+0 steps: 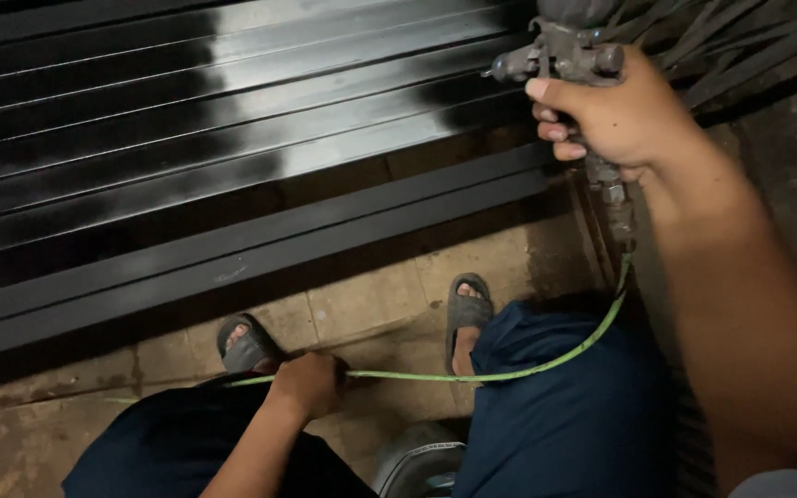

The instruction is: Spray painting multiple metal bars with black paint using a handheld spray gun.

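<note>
Green hose point(546, 364) runs through closed left hand point(311, 383) fingers; right hand point(615, 115) fingers grip spray gun point(569, 55).

Grimy grey spray gun point(569, 55) upright, possibly paint-crusted; green hose point(546, 361) trailing below.

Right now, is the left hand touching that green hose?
Touching. The head view shows the left hand closed around the green hose, which enters the fist on one side and comes out the other.

The right hand point(615, 115), raised at two o'clock on an outstretched bare forearm, is clenched with fingers curled tight, while the left hand point(311, 383), low at six o'clock, is closed in a fist.
</note>
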